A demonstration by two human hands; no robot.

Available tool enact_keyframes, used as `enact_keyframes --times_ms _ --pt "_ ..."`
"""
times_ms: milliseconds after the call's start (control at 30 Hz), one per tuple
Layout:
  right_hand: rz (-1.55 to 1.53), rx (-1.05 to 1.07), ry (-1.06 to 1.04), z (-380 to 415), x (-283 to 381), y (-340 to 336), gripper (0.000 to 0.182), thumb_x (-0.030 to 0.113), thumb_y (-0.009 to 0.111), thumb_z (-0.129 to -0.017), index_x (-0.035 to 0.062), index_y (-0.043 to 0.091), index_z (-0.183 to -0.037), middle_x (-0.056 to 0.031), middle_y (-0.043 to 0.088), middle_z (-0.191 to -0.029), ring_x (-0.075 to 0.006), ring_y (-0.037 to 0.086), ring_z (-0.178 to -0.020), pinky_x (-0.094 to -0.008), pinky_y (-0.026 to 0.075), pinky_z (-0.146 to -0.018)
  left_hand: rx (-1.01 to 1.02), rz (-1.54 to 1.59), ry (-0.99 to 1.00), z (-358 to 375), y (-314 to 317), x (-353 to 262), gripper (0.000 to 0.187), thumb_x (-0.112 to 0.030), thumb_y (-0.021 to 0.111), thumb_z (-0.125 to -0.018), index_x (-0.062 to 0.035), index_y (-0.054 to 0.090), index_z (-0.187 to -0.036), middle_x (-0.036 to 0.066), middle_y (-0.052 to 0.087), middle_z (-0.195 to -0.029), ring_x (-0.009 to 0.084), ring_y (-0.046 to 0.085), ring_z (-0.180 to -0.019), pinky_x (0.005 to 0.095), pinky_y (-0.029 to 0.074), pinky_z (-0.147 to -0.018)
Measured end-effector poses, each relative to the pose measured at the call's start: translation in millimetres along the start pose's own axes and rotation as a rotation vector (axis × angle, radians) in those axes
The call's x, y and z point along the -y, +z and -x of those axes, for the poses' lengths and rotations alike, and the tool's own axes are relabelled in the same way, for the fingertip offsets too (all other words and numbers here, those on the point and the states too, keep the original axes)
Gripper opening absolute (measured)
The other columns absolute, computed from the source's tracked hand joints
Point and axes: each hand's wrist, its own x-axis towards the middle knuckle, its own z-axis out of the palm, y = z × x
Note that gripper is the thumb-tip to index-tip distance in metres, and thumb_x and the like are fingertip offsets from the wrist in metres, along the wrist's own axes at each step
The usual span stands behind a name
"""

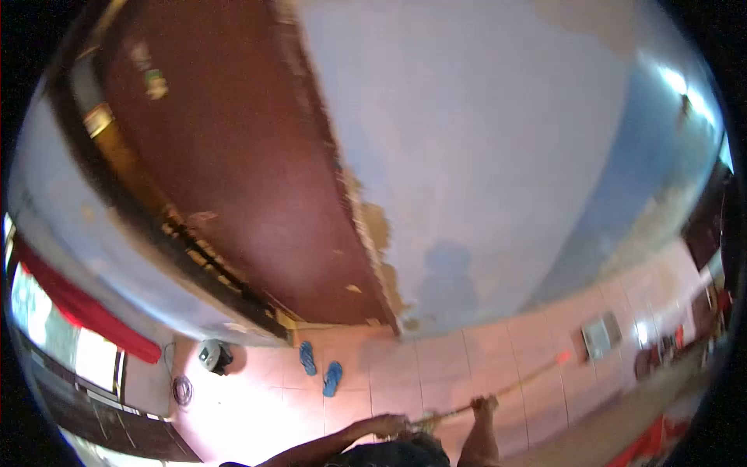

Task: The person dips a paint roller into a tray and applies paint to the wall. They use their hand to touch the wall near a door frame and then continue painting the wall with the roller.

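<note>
A long thin stick (515, 386) with a red-orange tip slants across the lower part of the head view, over the tiled floor. My right hand (484, 405) is closed around its middle. Close to my body, my left hand (387, 425) is closed at the stick's near end, where a pale, tufted part shows by the fingers. What that part is, I cannot make out. My dark clothing hides some of this end. Beyond my left hand, a pair of blue flip-flops (332, 379) lies on the floor.
A brown door (233, 171) with a worn edge adjoins a blue-grey wall (482, 140). On the floor are a grey tray-like object (601, 336), a white-and-black rounded object (212, 356) and a coiled cable (182, 391). A red curtain (93, 321) hangs at left; clutter lines the right.
</note>
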Motion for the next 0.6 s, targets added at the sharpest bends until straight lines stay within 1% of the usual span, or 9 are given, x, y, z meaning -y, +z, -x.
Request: enact_keyframes --times_ms 133,300,367,400,467,500,533,567,600 --pt "-0.153 -0.215 0.195 -3 36 40 0.023 0.038 0.04 -0.098 0.0176 0.038 -0.107 -0.0111 0.046 -0.071 -0.0271 0.046 -0.054 -0.0477 0.046 -0.053 -0.155 0.027 0.109 7 7 20 0.058 -0.054 0.059 -0.087 -0.004 0.055 -0.116 0.017 0.067 -0.097 0.0329 0.064 -0.094 0.0403 0.05 -0.083" --pt "-0.043 -0.133 0.141 9 18 35 0.025 0.045 0.042 -0.098 0.0196 0.041 -0.1 -0.0052 0.043 -0.063 -0.0195 0.041 -0.047 -0.0405 0.046 -0.051 -0.191 0.047 0.075 -1 17 48 0.045 -0.044 0.045 -0.096 -0.0058 0.056 -0.118 0.018 0.061 -0.12 0.0319 0.058 -0.111 0.0414 0.046 -0.092" --pt "0.076 0.601 -0.016 40 30 44 0.033 0.029 0.073 -0.082 0.017 0.043 -0.075 -0.0046 0.042 -0.054 -0.0194 0.042 -0.043 -0.0424 0.041 -0.042 -0.27 -0.039 0.102 -8 27 79 0.034 -0.035 0.045 -0.099 -0.0117 0.056 -0.121 0.017 0.061 -0.115 0.0316 0.057 -0.112 0.0415 0.044 -0.096" --pt "0.056 0.604 -0.177 32 -6 32 0.033 0.05 0.051 -0.094 0.0213 0.054 -0.109 -0.0034 0.054 -0.074 -0.0207 0.051 -0.06 -0.042 0.047 -0.055 -0.262 -0.014 0.053 -4 29 88 0.036 -0.036 0.042 -0.099 -0.0117 0.057 -0.12 0.018 0.061 -0.117 0.0309 0.057 -0.112 0.0414 0.043 -0.097" --pt "0.744 0.278 -0.628 -26 -72 -23 0.031 0.029 0.075 -0.08 0.0155 0.047 -0.078 -0.0007 0.044 -0.059 -0.0174 0.044 -0.049 -0.029 0.035 -0.045 -0.26 -0.095 0.109 -1 31 124 0.039 -0.038 0.045 -0.096 -0.0109 0.057 -0.121 0.017 0.062 -0.114 0.0297 0.059 -0.108 0.0393 0.044 -0.095" --pt "0.76 0.144 -0.572 -37 -96 -29 0.031 0.029 0.075 -0.08 0.0155 0.047 -0.078 -0.0007 0.044 -0.059 -0.0174 0.044 -0.049 -0.029 0.035 -0.045 -0.297 -0.164 0.226 -1 41 143 0.041 -0.039 0.051 -0.094 -0.0102 0.056 -0.123 0.016 0.063 -0.108 0.0292 0.06 -0.104 0.0373 0.046 -0.092" --pt "1.591 -0.218 -0.413 -41 -104 -29 0.048 0.037 0.071 -0.073 0.0073 0.059 -0.109 -0.0156 0.063 -0.1 -0.0329 0.061 -0.094 -0.0456 0.051 -0.081 -0.257 -0.11 0.115 28 34 95 0.04 -0.04 0.047 -0.095 -0.0103 0.057 -0.121 0.017 0.063 -0.111 0.0327 0.062 -0.101 0.0398 0.048 -0.088" --pt "0.71 -0.149 -0.018 8 -54 -1 0.036 0.028 0.067 -0.077 0.0021 0.06 -0.102 -0.0165 0.065 -0.085 -0.0329 0.065 -0.078 -0.0441 0.054 -0.069 -0.247 -0.066 -0.002 55 18 38 0.04 -0.04 0.043 -0.097 -0.0103 0.058 -0.119 0.018 0.064 -0.113 0.0361 0.063 -0.098 0.0423 0.049 -0.085" --pt "0.586 -0.28 0.001 35 -30 26 0.03 0.024 0.065 -0.078 0.0012 0.06 -0.096 -0.0171 0.065 -0.081 -0.0325 0.066 -0.073 -0.0433 0.054 -0.065 -0.205 -0.078 0.006 52 22 36 0.04 -0.04 0.043 -0.097 -0.0103 0.058 -0.119 0.018 0.064 -0.113 0.0361 0.063 -0.098 0.0423 0.049 -0.085"
